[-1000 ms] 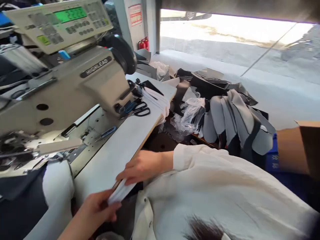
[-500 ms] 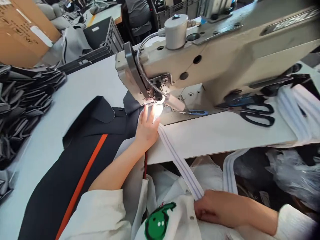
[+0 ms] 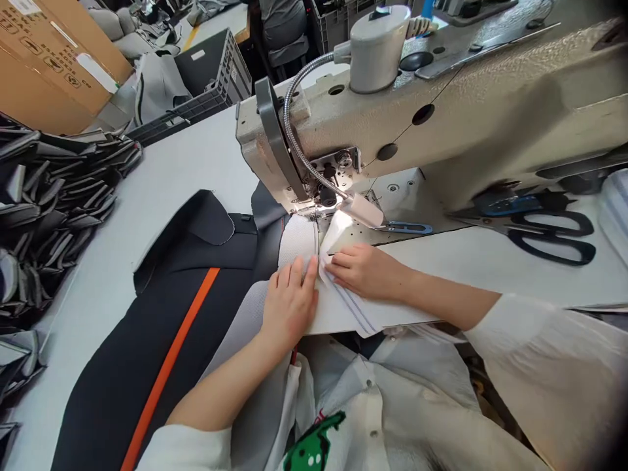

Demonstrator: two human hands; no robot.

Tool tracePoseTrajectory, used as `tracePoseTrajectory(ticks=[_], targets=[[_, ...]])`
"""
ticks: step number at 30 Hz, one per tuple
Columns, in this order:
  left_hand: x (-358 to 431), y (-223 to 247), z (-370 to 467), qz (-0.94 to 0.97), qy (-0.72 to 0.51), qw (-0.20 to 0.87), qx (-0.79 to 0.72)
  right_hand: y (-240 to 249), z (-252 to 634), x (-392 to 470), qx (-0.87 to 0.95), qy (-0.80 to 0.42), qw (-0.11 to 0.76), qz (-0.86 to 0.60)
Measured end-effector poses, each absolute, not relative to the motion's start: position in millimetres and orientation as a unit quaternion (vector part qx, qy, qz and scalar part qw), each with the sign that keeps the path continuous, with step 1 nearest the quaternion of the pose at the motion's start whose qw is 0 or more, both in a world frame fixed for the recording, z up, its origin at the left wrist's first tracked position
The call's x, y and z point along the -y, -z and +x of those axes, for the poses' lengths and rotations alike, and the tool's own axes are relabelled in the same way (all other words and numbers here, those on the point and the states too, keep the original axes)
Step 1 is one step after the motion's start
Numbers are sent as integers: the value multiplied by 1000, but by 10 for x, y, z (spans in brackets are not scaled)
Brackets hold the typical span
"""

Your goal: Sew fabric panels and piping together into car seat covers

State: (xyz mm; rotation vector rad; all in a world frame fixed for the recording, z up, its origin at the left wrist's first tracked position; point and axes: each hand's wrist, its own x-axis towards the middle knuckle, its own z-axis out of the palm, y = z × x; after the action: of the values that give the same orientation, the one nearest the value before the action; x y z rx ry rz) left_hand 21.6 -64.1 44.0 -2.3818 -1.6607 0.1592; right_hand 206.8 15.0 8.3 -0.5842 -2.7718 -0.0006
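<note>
My left hand [image 3: 289, 304] lies with fingers extended and pressed down on the white mesh edge [image 3: 299, 237] of a cover piece, just in front of the presser foot. This black fabric piece [image 3: 112, 373], with an orange stripe and a grey underside, spreads to the left. My right hand [image 3: 366, 273] has its fingers closed on a white elastic band [image 3: 357, 313] with blue lines, right of the mesh edge. The band runs up under the lamp of the sewing machine [image 3: 275, 134]; its needle area is partly hidden.
Blue-handled thread snips [image 3: 407, 227] and black scissors [image 3: 552, 239] lie right of the needle. A roll of band [image 3: 615, 209] sits at the far right. Stacked dark pieces [image 3: 63, 196] fill the left, with a grey crate [image 3: 230, 75] and cardboard box [image 3: 59, 72] behind.
My right hand has risen from my lap to the band beside the needle. My left hand has slid back toward me, uncovering the mesh edge. The view has shifted slightly.
</note>
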Motion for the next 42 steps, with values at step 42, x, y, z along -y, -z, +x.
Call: tracePoseTrajectory(ticks=[42], targets=[[264, -530, -166, -751, 193, -211, 595, -197, 1828, -531, 914, -104, 61, -388]])
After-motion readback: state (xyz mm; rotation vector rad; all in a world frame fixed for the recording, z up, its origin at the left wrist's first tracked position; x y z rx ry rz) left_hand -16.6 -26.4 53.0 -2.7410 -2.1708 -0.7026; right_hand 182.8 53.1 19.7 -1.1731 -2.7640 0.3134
